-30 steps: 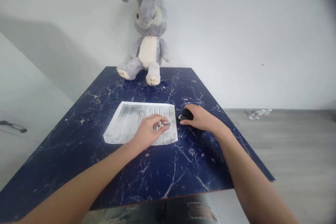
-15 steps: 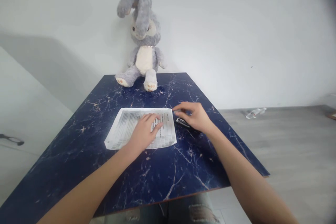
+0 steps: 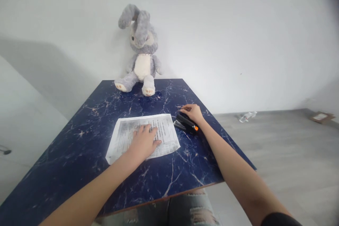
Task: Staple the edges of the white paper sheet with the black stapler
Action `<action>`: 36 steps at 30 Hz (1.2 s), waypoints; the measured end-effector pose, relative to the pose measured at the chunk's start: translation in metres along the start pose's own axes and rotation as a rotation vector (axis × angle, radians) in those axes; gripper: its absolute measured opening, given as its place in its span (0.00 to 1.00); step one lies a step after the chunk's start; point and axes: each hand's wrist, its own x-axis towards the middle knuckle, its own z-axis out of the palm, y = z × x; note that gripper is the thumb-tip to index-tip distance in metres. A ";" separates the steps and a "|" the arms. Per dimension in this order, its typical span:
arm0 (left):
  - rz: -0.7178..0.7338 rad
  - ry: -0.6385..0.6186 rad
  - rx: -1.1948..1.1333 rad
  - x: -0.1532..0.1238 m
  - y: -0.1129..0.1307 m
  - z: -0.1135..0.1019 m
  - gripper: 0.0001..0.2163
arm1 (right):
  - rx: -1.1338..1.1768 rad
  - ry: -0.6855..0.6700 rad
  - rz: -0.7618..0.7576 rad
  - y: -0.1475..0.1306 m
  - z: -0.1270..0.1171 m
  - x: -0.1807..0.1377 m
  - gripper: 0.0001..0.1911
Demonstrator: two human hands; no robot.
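A printed sheet of paper (image 3: 127, 132) lies in the middle of the dark blue marbled table (image 3: 79, 141). My left hand (image 3: 144, 142) rests flat on the sheet with its fingers stretched out. Just right of the sheet lies a black stapler (image 3: 185, 123) with an orange end. My right hand (image 3: 192, 112) lies over the stapler's far side, fingers curled onto it.
A grey and white plush rabbit (image 3: 140, 54) sits against the wall at the table's far edge. On the grey floor to the right lie a clear plastic bottle (image 3: 246, 116) and a flat cardboard piece (image 3: 321, 117). My knees in ripped jeans (image 3: 196, 212) show below the near edge.
My left hand let go of a small grey item and flattened on the paper. My right hand shifted over the stapler, which now shows. The camera view tilted up and back.
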 end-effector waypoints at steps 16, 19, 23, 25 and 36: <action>0.004 0.050 -0.016 0.002 -0.004 0.000 0.23 | 0.004 -0.110 -0.121 -0.029 -0.031 -0.013 0.24; 0.015 0.052 -0.026 0.002 -0.006 0.002 0.25 | 0.010 -0.229 -0.218 -0.038 -0.035 -0.018 0.20; 0.019 0.043 -0.033 0.001 -0.006 0.002 0.26 | -0.086 -0.185 -0.289 -0.025 -0.025 -0.012 0.13; 0.024 0.054 -0.037 0.001 -0.005 0.002 0.25 | -0.174 -0.204 -0.340 -0.013 -0.019 -0.007 0.14; -0.003 0.114 -0.113 0.005 -0.013 0.010 0.23 | -0.325 -0.050 -0.173 -0.032 -0.034 -0.002 0.10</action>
